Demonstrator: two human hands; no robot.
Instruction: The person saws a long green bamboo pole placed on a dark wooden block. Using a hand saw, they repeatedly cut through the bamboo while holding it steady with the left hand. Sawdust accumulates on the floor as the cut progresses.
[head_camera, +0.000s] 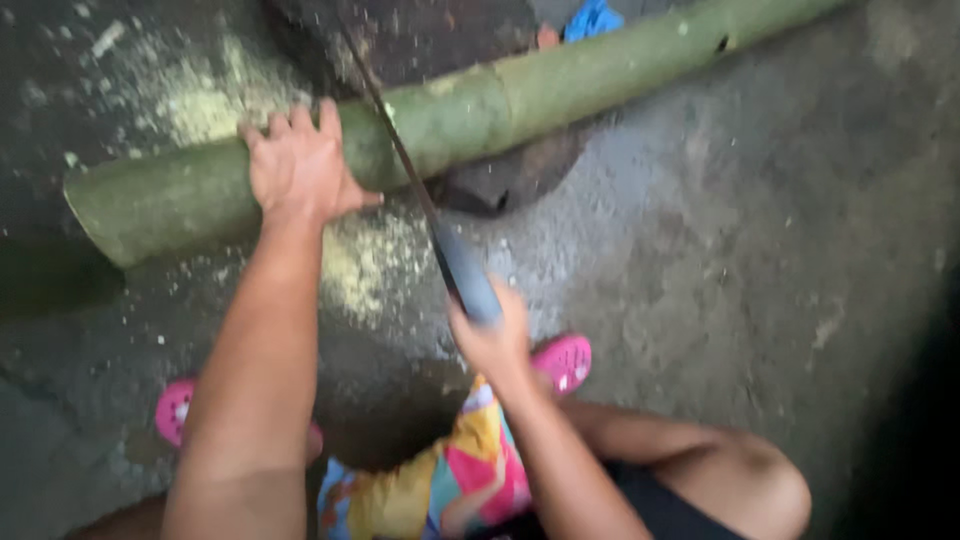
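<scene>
While green bamboo pole (470, 110) is pinned to concrete floor (720, 250) under spread left hand (300, 165), saw (425, 205) handle is gripped in closed right hand (492, 335); blade laid across pole just beside left thumb. Sawdust (365, 265) scattered between hands.

A bamboo pole (560, 95) lies across the ground, left hand (300, 165) on top, saw (420, 190) crossing it just right, right hand (492, 335) nearer, sawdust (365, 265) between the arms.

Right hand (492, 340) motion-blurred on saw (420, 190) handle; bamboo pole (500, 105) runs past top edge.
</scene>
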